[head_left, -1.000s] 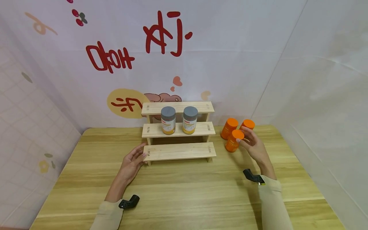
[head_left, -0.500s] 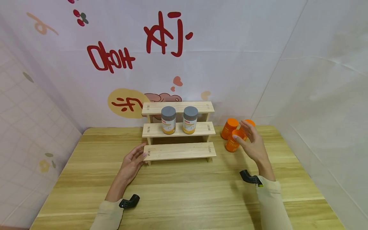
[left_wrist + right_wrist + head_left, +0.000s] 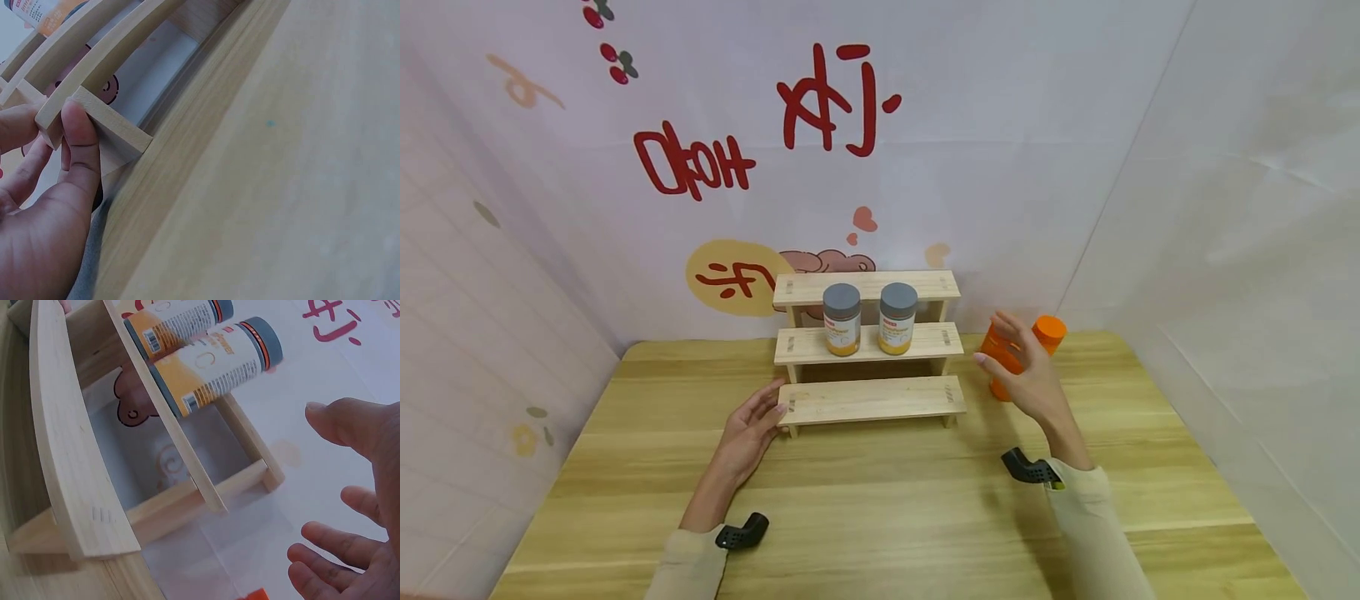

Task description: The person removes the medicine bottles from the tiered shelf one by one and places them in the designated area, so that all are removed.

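A: On the counter [image 3: 887,500], why's the left hand [image 3: 747,429] at the near-left corner of the wooden step shelf [image 3: 871,398]?

B: Fingers pressed on it, probably steadying it. The right hand [image 3: 1026,375] hovers spread, holding nothing, right by the orange bottles [image 3: 1047,332] just right of the shelf. Two grey-lidded jars [image 3: 869,318] sit mid-step.

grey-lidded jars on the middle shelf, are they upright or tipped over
Upright. Both grey-lidded jars stand on their bases on the middle step of the wooden shelf, lids on top, side by side.
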A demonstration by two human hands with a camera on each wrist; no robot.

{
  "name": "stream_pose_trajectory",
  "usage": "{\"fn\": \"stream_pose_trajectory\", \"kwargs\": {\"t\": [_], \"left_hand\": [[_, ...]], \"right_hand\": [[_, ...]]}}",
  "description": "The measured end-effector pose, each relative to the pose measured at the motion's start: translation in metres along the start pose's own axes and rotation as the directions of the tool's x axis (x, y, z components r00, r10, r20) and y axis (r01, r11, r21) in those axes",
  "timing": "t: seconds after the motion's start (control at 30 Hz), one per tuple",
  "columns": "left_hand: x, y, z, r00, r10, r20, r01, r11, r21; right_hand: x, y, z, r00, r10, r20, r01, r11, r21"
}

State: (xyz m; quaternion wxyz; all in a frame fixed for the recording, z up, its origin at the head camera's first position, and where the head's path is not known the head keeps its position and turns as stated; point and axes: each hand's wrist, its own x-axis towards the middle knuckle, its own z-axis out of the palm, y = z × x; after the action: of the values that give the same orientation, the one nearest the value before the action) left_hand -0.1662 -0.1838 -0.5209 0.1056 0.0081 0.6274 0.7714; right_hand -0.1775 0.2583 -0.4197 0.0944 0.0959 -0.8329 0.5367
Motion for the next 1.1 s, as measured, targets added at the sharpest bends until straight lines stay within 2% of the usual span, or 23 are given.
{"fn": "stream_pose_trajectory", "kwargs": {"t": [0.2,0.5,1.1], "left_hand": [[0.001,0.000,-0.003,1.000,0.012,0.003,-0.012,1.000,-0.003],[0.004,-0.001,-0.002,1.000,0.018,0.009,-0.018,1.000,-0.002],[0.003,-0.002,0.000,1.000,0.006,-0.006,-0.006,1.000,0.000]], "right_hand": [[0.007,-0.007,0.012,0.999,-0.019,0.036,0.019,1.000,-0.021],[0.018,-0.019,0.030,0.994,-0.080,0.069,0.080,0.997,0.001],[0.040,-0.035,0.072,0.990,-0.066,0.124,0.057,0.996,0.075]]}}
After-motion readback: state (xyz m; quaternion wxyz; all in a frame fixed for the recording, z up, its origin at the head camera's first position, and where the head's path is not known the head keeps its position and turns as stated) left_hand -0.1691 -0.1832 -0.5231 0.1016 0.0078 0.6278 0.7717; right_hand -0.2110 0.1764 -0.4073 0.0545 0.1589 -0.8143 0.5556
